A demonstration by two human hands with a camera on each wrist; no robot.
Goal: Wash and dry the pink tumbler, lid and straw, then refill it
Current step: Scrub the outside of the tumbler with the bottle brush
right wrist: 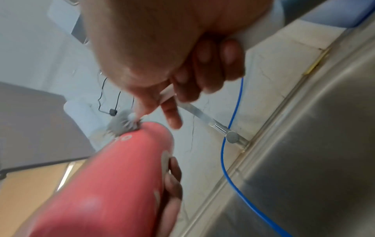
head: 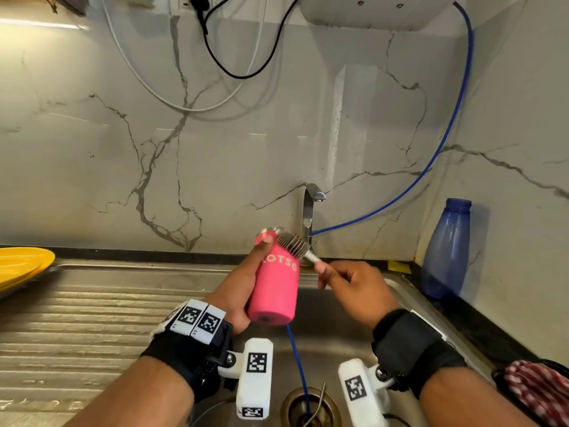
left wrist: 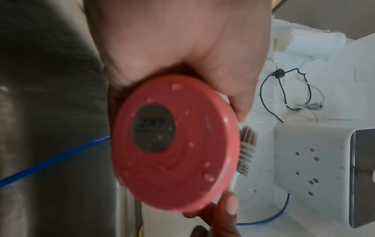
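Note:
My left hand point(head: 246, 278) grips the pink tumbler point(head: 275, 285) over the sink, tilted with its base toward me and its mouth toward the tap. The left wrist view shows the wet pink base point(left wrist: 174, 142) with a dark round label. My right hand point(head: 354, 285) holds the white handle of a bottle brush point(head: 292, 243); its grey bristles point(right wrist: 123, 123) lie against the tumbler's outside near the rim. A thin metal straw point(head: 317, 405) sticks up from the drain. No lid is in view.
The steel tap point(head: 309, 211) stands behind the tumbler. A blue hose point(head: 443, 140) runs along the wall and down into the drain point(head: 308, 408). A blue bottle point(head: 446, 251) stands right, yellow plates point(head: 21, 266) left, a red checked cloth point(head: 538, 389) lower right.

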